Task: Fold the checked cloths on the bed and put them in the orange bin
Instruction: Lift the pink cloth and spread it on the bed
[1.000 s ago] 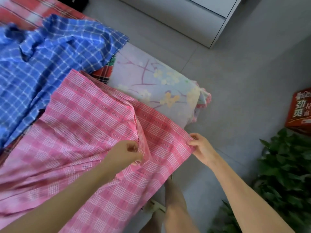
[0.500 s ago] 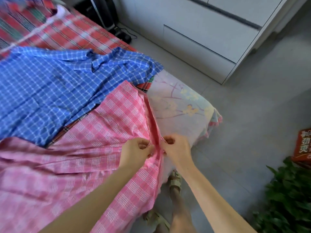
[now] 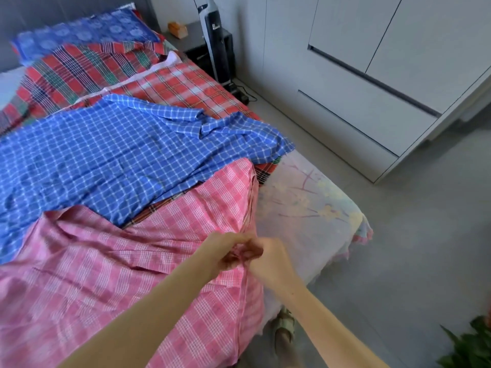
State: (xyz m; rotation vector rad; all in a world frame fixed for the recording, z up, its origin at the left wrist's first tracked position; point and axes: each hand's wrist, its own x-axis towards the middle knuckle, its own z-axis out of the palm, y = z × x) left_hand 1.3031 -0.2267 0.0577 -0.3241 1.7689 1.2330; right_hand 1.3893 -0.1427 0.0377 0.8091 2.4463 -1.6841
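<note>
Pink checked cloth (image 3: pixel 132 288): lies spread over the near end of the bed (image 3: pixel 313 208), rumpled, its right edge hanging over the bed's side.

Left hand (image 3: pixel 225 249) and right hand (image 3: pixel 271 264): touching each other at that right edge. The fingers (image 3: pixel 240 241) of both are curled and pinch the pink fabric between them. The exact grip is blurred.

Blue checked cloth (image 3: pixel 119 155): lies open and creased just beyond the pink one, overlapping its far edge. No hand is on it.

Red checked fabric (image 3: pixel 180 86): lies flat further up the bed. Whether it is a cloth to fold or bedding cannot be told.

Orange bin: not in view.

Also present: wardrobe (image 3: pixel 372 83), upright vacuum (image 3: pixel 216 41), plant (image 3: pixel 467 346), and a sandalled foot (image 3: pixel 285 328) on the floor.

Progress, as judged: early. No folded cloth shows anywhere. The pink cloth looks to be at its first fold, two parts of its edge brought together. Left to do: finish folding the pink cloth, fold the blue one and any others, and carry all of them to the bin.
</note>
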